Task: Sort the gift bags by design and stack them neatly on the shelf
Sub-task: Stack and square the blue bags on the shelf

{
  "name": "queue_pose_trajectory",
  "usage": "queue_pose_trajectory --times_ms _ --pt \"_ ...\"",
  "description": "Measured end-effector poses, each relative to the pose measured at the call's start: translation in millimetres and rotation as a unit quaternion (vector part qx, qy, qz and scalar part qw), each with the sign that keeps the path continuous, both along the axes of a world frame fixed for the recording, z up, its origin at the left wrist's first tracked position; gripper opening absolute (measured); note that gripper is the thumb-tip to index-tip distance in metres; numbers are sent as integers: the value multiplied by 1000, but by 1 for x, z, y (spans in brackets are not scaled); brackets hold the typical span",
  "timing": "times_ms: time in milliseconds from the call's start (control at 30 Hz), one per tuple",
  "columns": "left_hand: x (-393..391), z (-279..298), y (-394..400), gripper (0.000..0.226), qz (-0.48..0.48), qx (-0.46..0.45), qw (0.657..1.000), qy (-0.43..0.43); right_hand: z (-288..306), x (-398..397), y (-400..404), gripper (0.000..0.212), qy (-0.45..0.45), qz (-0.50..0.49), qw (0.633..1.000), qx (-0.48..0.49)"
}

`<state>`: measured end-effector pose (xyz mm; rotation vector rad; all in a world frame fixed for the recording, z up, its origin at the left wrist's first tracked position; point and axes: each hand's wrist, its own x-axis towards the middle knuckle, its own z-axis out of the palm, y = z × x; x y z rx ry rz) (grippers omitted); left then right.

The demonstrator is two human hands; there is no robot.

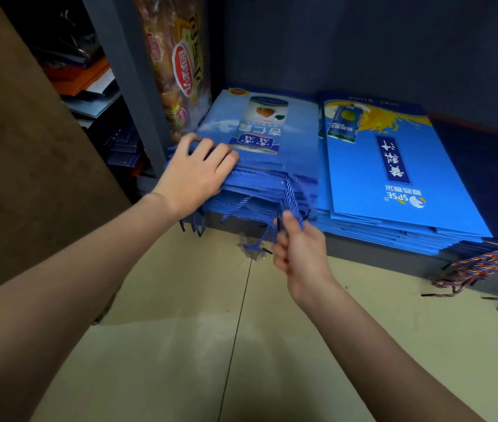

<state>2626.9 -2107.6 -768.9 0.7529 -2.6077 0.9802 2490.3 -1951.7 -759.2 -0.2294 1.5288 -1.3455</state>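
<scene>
The left hand (pixel 199 172) presses flat on the almond-drink bag stack (pixel 272 141), directly ahead, long axis running away, while the nearer right hand (pixel 299 251) pinches its rope handles (pixel 292 199).

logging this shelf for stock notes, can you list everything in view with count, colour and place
almond drink bag stack: one stack, blue with a can picture, left on the shelf
juice bag stack: one stack, bright blue with yellow splash, right of it
rope handles: several, blue, hanging off the left stack's front edge
multicolour cords: a bunch, red-blue-white, far right by the shelf edge
brown and red bag: one, upright behind the left stack
shelf: one, dark, low above the floor
floor: pale tiles
left hand: rests on the left stack's corner
right hand: pinches a rope handle
</scene>
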Motion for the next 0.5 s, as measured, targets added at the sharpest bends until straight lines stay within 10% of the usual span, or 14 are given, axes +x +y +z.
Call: queue_pose_trajectory --times_ms 133,333,500 --pt "0 -40 11 31 30 -7 999 45 -17 -10 29 10 91 192 965 152" --pt "-2 -19 8 60 39 25 998 34 -21 -28 33 43 369 51 926 67" --pt "-9 -1 6 69 52 63 995 65 -12 -5 1 67 271 53 960 50"
